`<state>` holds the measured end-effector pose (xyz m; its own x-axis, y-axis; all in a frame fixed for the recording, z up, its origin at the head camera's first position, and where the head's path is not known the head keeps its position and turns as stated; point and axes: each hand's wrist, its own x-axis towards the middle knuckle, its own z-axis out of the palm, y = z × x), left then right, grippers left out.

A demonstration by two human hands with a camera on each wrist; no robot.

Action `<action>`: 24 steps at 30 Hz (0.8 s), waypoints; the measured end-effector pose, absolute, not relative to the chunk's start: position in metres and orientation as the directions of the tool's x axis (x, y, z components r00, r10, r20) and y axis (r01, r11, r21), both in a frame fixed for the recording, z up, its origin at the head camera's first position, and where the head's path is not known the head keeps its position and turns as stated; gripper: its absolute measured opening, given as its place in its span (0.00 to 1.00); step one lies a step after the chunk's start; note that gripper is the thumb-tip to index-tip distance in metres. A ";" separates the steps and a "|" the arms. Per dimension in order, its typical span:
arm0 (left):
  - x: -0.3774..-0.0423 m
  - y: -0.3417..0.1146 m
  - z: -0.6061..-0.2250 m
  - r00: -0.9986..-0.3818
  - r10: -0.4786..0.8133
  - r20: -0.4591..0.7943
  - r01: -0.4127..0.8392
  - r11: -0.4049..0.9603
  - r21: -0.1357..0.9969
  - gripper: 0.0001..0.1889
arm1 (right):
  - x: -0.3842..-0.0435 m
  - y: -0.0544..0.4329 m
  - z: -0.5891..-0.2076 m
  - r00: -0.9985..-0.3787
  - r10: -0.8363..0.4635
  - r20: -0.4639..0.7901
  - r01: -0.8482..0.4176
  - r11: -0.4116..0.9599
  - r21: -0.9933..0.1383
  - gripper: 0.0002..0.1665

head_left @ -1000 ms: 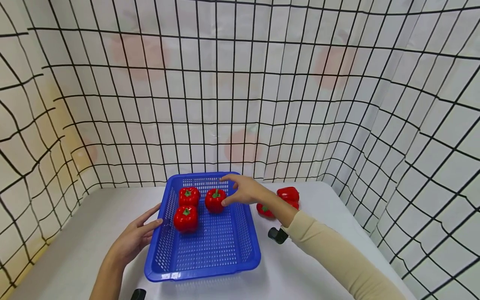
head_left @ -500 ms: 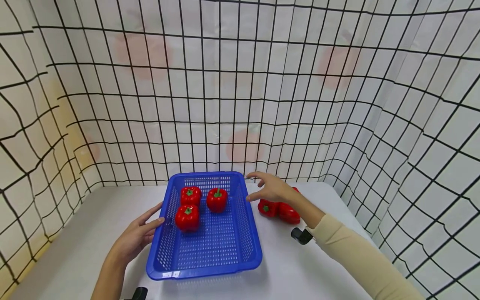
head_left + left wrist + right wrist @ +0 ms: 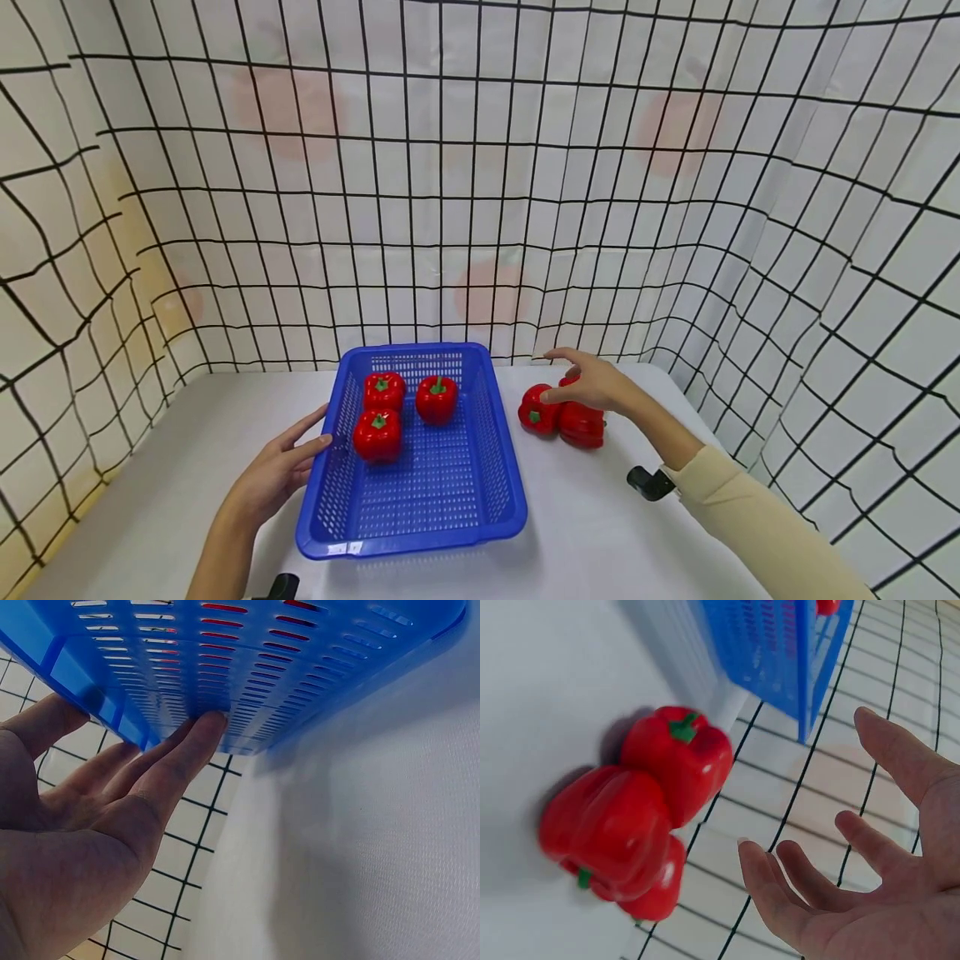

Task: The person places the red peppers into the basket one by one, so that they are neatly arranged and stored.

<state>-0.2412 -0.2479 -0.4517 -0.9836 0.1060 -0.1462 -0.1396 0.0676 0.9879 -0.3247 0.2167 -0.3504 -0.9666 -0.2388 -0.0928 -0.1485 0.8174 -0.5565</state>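
My left hand (image 3: 268,477) rests against the left side of a blue plastic basket (image 3: 423,546), thumb at its rim. Seen from the left wrist, relaxed fingers (image 3: 180,761) touch the slotted outer wall under that rim. Inside the basket stand three red bell peppers with green stems: a back left one (image 3: 384,392), a front left one (image 3: 377,436) and a right one (image 3: 437,402). My right hand (image 3: 596,385) hovers, fingers spread and holding nothing, over three more bell peppers clustered right of the basket: one left (image 3: 537,417), one front (image 3: 582,427), one behind, partly hidden.
Black wire grid (image 3: 480,225) rises at the back and both sides, before white sheeting. A white table surface (image 3: 592,533) lies under everything. Black wrist devices show by the left wrist (image 3: 283,586) and the right wrist (image 3: 649,482).
My right hand has left the right-hand pepper in the basket and moved right, over the peppers outside. The left hand stays at the basket's side.
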 end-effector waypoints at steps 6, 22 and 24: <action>-0.241 -0.247 -0.453 -0.985 0.098 -0.142 -0.134 0.078 0.988 0.41 | -0.325 0.240 -0.361 -0.976 -0.187 -0.112 -0.089 0.812 -0.577 0.51; -0.242 -0.247 -0.456 -0.985 0.085 -0.153 -0.147 0.081 0.986 0.41 | -0.327 0.277 -0.402 -0.987 -0.109 -0.119 -0.016 0.800 -0.600 0.54; -0.242 -0.247 -0.456 -0.985 0.084 -0.154 -0.147 0.082 0.986 0.41 | -0.327 0.279 -0.408 -0.988 -0.102 -0.118 -0.011 0.801 -0.599 0.55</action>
<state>-0.2418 -0.2468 -0.4560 -0.9846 0.0836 -0.1536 -0.1469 0.0816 0.9858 -0.3266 0.2795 -0.4078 -0.9877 -0.1019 -0.1185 -0.0107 0.8006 -0.5991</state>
